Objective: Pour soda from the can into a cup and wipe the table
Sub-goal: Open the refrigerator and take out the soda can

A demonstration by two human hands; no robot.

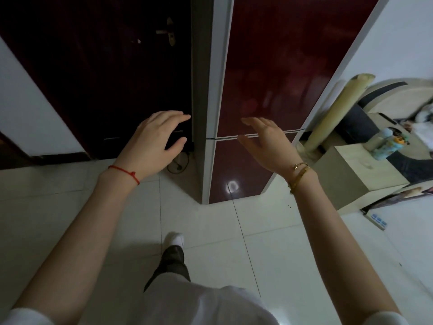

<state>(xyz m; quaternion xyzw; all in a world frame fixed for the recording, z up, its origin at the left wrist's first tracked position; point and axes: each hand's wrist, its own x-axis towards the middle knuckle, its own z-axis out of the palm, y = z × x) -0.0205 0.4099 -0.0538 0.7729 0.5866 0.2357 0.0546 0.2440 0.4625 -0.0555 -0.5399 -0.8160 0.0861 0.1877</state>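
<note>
No can, cup or table shows in the head view. A tall dark red refrigerator (269, 66) with white edges stands straight ahead, its two doors closed. My left hand (154, 139) is raised with relaxed fingers, in front of the fridge's left edge, holding nothing. My right hand (264, 141) is raised with straight fingers, in front of the seam between the two fridge doors, also empty.
A dark door (105, 66) with a brass handle (169, 31) is to the left. A pale low cabinet (356, 174) stands right of the fridge, with a bottle (384, 144), a rolled mat (337, 113) and a power strip (378, 219) nearby. White floor tiles (70, 202) lie underfoot.
</note>
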